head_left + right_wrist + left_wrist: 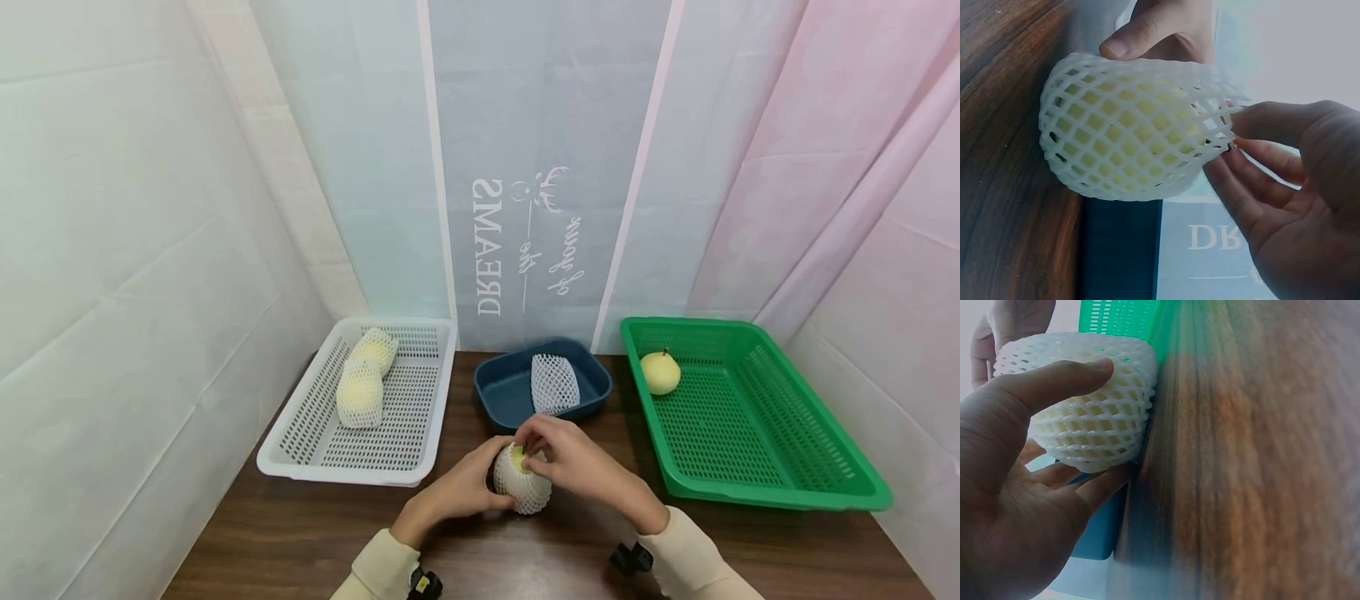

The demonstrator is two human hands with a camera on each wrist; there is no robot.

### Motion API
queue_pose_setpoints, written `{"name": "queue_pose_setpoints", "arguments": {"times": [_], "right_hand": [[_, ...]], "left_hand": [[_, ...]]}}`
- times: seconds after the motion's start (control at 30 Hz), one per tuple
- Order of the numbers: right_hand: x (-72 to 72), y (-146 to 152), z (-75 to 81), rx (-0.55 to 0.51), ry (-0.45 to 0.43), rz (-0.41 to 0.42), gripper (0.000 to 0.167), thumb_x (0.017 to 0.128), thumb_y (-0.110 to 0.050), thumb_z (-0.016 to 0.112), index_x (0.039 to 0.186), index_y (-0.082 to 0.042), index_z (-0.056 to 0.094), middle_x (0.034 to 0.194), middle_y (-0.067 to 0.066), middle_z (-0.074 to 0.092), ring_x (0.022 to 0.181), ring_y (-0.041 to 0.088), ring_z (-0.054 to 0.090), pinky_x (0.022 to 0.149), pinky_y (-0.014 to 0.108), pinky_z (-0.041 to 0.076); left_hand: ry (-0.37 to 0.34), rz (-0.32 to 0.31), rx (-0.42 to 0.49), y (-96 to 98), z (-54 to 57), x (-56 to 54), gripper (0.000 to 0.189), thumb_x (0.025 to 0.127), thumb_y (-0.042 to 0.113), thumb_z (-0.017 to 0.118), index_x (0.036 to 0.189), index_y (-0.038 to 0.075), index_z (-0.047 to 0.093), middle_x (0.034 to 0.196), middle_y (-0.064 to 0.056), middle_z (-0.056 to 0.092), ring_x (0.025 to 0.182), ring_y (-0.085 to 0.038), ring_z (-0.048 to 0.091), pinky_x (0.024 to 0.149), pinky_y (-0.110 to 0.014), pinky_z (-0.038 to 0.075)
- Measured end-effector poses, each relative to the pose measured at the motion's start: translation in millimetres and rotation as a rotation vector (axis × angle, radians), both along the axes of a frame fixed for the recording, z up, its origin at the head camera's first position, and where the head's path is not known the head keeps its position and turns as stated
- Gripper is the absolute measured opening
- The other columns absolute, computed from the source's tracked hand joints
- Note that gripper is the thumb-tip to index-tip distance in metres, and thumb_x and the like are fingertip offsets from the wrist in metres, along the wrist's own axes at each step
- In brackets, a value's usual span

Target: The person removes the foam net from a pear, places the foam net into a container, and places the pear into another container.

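A pale yellow pear [518, 457] stands on the table inside a white foam net sleeve [1125, 128]. My left hand [467, 485] holds it from the side, with the thumb across the net and the fingers curved beneath and behind. At the top, my right hand [577, 460] pinches the upper edge of the net between thumb and fingers, close to the dark stem. In the right wrist view the net reaches up past the pear's shoulder to those fingertips.
A white basket [431, 417] at left holds two net-wrapped pears [360, 393]. Behind my hands, a dark blue tray [498, 392] contains a flattened foam net [553, 383]. The green basket [780, 500] at right has one bare pear [660, 373]. Curtains [540, 125] hang behind.
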State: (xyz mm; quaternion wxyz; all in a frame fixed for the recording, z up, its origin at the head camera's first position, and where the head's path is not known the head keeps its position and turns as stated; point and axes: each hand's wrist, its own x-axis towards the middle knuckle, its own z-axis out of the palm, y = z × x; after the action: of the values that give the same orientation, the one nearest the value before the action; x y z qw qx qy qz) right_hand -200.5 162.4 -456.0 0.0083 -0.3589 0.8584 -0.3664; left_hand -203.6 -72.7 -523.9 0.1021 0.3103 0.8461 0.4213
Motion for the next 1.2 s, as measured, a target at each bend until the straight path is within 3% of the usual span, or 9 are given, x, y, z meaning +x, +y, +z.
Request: {"name": "queue_pose_setpoints", "arguments": {"times": [0.37,0.63,0.93,1.2], "right_hand": [[-0.2,-2.4,0.6,0.157,0.037,-0.071,0.026,0.091,-0.013,0.085,0.114,-0.012,0.072,0.109,-0.001,0.071,0.097,0.013,0.067,0.084,0.033,0.059],[4.9,-3.6,-1.6,0.241,0.047,-0.037,0.044,0.085,-0.006,0.086,0.125,-0.012,0.068,0.125,0.001,0.067,0.118,0.023,0.063,0.095,0.042,0.057],[8.1,-4.8,-3.7,0.294,0.025,-0.032,0.060,0.080,0.000,0.089,0.132,-0.008,0.061,0.130,0.007,0.064,0.118,0.026,0.063,0.094,0.045,0.057],[6.5,-6.1,-5.7,0.330,0.075,-0.010,0.061,0.081,0.003,0.086,0.136,-0.006,0.060,0.131,0.009,0.063,0.116,0.026,0.062,0.093,0.045,0.057]], "left_hand": [[0.011,-0.001,0.002,-0.7,-1.5,-0.3,0.085,0.086,0.028,0.092,0.156,0.026,0.045,0.152,0.006,0.055,0.134,-0.011,0.056,0.111,-0.034,0.049],[-0.015,-0.002,0.013,-2.7,-0.8,-1.2,0.088,0.086,0.026,0.090,0.159,0.027,0.041,0.155,0.005,0.053,0.136,-0.012,0.056,0.113,-0.035,0.049],[-0.047,-0.003,-0.022,-8.0,0.2,-3.0,0.089,0.085,0.021,0.091,0.159,0.029,0.042,0.156,0.005,0.054,0.138,-0.014,0.056,0.114,-0.037,0.048],[-0.044,0.017,-0.017,-8.5,-2.1,-3.0,0.084,0.085,0.019,0.091,0.156,0.020,0.047,0.153,-0.001,0.055,0.138,-0.018,0.056,0.112,-0.034,0.051]]}}
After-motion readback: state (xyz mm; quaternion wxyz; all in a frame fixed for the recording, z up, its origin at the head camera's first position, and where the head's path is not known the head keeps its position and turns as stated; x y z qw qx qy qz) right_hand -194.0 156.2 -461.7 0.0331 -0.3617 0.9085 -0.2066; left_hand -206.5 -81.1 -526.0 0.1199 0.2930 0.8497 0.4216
